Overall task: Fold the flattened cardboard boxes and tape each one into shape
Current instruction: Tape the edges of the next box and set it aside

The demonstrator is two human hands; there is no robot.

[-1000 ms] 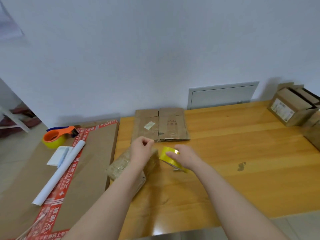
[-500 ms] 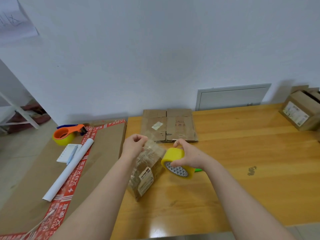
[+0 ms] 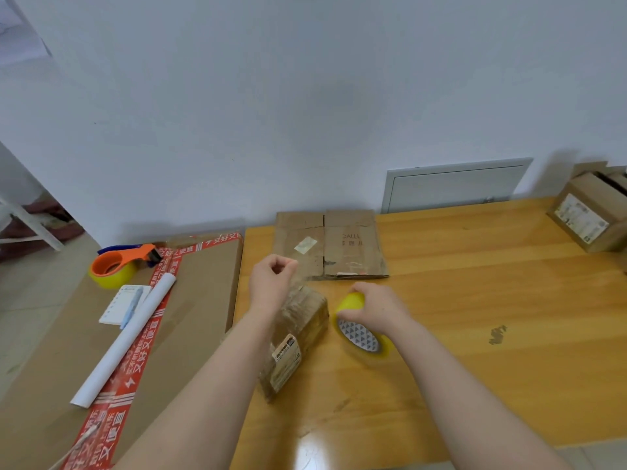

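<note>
The step in hand is taping. A small box (image 3: 305,317), already folded into shape, lies on the wooden table (image 3: 475,317) near the person, between the two hands and partly under the left forearm, its labelled end nearest the camera.

The left hand (image 3: 271,283) is raised just above the far end of the box. Its fingers are curled in and pinch what looks like the tape end (image 3: 294,279), a faint clear sheen running down toward the box. The right hand (image 3: 380,308) is cupped over the top of the yellow tape roll (image 3: 361,337), which stands on edge just right of the box, fingers wrapped round its rim.

One flattened box (image 3: 330,245) lies at the far side of the table against the wall, not yet folded. Finished boxes (image 3: 587,215) stand at the far right. To the left, a big carton (image 3: 200,300) carries an orange tape dispenser (image 3: 118,266), a notepad (image 3: 115,307) and a paper roll (image 3: 125,337).

The next move probably calls for keeping the strip taut, laying it along the box seam and pressing it flat without creases. The strip must then be torn or cut from the roll, which is awkward since the roll has no cutter in sight. The flattened box would follow.
</note>
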